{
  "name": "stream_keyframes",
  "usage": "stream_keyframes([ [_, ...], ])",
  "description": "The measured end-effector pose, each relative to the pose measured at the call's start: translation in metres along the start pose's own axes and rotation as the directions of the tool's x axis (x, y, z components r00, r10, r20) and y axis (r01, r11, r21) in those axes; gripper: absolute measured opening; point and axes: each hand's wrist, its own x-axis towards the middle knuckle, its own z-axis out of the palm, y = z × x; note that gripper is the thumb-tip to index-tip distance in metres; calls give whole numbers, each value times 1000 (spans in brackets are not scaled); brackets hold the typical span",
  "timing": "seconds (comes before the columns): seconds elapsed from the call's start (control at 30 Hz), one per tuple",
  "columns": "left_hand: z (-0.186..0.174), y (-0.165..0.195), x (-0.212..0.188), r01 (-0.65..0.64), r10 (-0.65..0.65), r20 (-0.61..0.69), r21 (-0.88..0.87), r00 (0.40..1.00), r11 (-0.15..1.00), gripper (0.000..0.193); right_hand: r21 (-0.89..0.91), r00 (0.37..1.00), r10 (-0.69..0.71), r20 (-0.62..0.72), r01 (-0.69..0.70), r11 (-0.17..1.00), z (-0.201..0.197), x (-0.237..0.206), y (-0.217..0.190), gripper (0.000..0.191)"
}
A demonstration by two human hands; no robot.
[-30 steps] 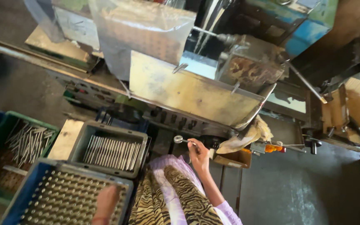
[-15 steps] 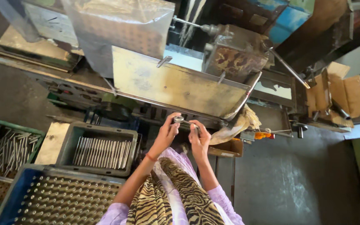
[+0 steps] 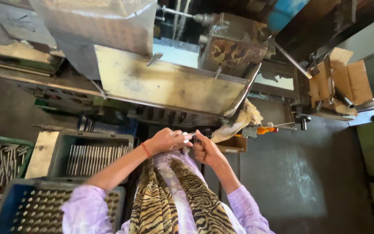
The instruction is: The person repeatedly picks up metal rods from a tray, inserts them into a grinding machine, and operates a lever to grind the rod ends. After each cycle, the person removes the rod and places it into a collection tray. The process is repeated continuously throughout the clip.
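Holding grey crate [image 3: 61, 149]: metal rods [image 3: 92, 158] | blue crate [image 3: 3, 212]: upright pins [image 3: 35, 214]

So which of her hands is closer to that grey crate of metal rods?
Left. The left hand is just right of the grey crate; the right hand sits farther right, beyond it.

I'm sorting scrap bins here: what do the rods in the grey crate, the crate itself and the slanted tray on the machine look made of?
Rods: likely bare steel, silvery and glinting. Grey crate: probably moulded plastic, matte, thick rim. Slanted tray: sheet metal, dull and stained yellowish.
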Motion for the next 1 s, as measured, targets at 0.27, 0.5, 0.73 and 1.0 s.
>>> stream_keyframes([
  [0.27, 10, -18, 51, 581, -837, 234, -805, 495, 119, 19, -840, 387, -776, 499, 436, -323, 11, 18, -42, 34],
  [0.5, 19, 7, 78, 554, -866, 243, -831, 437, 47, 16, -651, 135, -663, 736, 408, -640, 29, -1, -70, 36],
  [0.73, 24, 30, 85, 492, -802, 36, -806, 597, 330, 20, -662, 229, -626, 745, 365, -654, 21, -27, -73, 49],
  [1.0, 29, 29, 88, 438, -772, -3, -822, 636, 364, 20, -782, 191, -785, 590, 376, -497, 20, -30, -56, 48],
])
